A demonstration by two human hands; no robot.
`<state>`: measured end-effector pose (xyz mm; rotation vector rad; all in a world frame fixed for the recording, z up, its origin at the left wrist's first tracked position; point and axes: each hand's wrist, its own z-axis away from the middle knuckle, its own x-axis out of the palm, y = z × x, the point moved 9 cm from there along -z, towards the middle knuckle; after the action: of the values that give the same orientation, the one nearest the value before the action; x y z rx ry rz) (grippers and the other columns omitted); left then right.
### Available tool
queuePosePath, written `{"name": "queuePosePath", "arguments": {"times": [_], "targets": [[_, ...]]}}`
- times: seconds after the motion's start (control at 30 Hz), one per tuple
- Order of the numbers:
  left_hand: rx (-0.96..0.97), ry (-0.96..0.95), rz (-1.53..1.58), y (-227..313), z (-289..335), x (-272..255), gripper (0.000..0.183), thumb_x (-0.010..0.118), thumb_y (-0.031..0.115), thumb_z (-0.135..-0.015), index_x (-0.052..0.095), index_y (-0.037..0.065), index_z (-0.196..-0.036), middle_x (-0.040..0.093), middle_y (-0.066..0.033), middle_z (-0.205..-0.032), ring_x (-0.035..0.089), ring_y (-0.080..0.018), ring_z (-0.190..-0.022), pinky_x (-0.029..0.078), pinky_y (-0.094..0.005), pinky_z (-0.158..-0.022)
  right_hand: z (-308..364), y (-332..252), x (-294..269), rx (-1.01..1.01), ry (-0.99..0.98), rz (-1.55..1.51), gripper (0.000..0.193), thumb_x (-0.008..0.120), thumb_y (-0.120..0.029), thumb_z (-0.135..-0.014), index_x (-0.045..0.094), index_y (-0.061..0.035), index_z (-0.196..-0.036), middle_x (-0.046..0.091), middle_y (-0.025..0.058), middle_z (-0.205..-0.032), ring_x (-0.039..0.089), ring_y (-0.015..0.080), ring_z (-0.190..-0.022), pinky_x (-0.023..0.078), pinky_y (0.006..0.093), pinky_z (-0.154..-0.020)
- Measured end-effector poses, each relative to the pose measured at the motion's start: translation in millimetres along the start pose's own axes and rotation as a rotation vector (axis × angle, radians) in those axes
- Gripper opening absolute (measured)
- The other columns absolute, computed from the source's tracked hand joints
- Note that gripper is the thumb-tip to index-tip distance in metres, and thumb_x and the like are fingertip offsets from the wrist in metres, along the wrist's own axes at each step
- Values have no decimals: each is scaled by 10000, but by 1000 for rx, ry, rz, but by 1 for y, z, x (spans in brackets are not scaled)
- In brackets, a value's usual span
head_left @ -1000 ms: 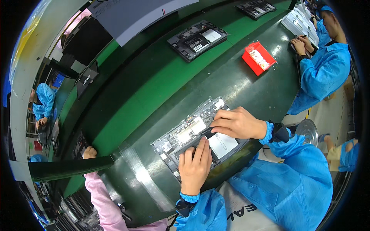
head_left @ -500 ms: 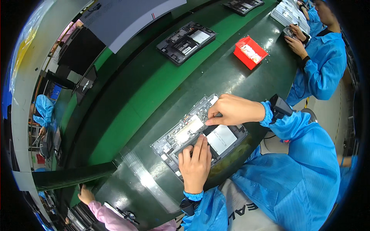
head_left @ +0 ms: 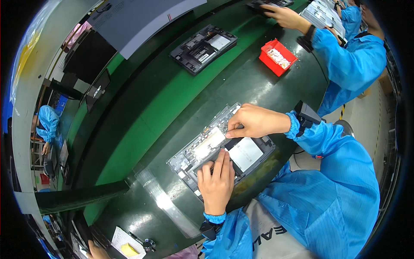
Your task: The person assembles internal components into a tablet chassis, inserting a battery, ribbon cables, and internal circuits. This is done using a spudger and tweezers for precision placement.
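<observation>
An opened laptop base [head_left: 186,166] lies at a slant on the dark green bench in front of me, its inner parts bare. Along its far side runs a strip with a circuit board and a pale metallic plate [head_left: 209,146]; nearer me is a silver rectangular part [head_left: 246,154]. My left hand [head_left: 216,181] rests on the middle of the base, palm down with fingers stretched out. Over the far right end of the board, my right hand [head_left: 256,121] has thumb and forefinger pinched together; what is between them is hidden.
A red bin [head_left: 278,58] of small pale pieces stands beyond my right hand. Another opened laptop base [head_left: 203,48] sits on the green strip. At right, a co-worker's arm [head_left: 340,52] reaches across. A clear plastic strip [head_left: 166,203] and a notebook [head_left: 128,244] lie left.
The co-worker at right has stretched an arm toward the far laptop base. The pink-sleeved arm at lower left has drawn back, exposing the notebook. My hands stay nearly in place.
</observation>
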<state>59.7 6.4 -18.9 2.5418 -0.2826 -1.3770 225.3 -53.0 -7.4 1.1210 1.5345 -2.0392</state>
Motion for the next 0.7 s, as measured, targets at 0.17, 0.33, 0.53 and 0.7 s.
{"name": "queuePosePath", "arguments": {"times": [0.17,0.33,0.53,0.7], "targets": [[-9,-13,-3,1,-2,0,311,785,103,-860,757,82,-1169,717,23,-1277,604,-236,-938,480,-377,-817,2,-2,-4,-67,62,-25,274,737,-269,-974,756,-1,-918,727,157,-753,688,321,-651,503,402,-622],[-20,-25,-13,2,-4,-4,295,779,107,-865,766,85,-1158,720,22,-1279,607,-234,-936,482,-377,-819,3,-6,-10,-104,67,-16,273,718,-271,-988,743,-4,-936,723,164,-762,699,340,-687,515,424,-641],[-21,-33,8,12,-11,-12,298,777,103,-865,765,76,-1162,724,16,-1266,610,-238,-940,484,-376,-823,14,-17,-16,-69,265,116,313,704,-292,-967,596,-20,-1079,712,212,-822,706,418,-783,544,511,-715],[-11,-28,8,14,-10,-12,302,780,97,-860,763,63,-1160,725,5,-1252,607,-246,-944,488,-373,-818,7,-25,-1,-84,240,213,526,814,-334,-844,549,-1,-1153,726,200,-954,711,411,-827,549,498,-693]]}}
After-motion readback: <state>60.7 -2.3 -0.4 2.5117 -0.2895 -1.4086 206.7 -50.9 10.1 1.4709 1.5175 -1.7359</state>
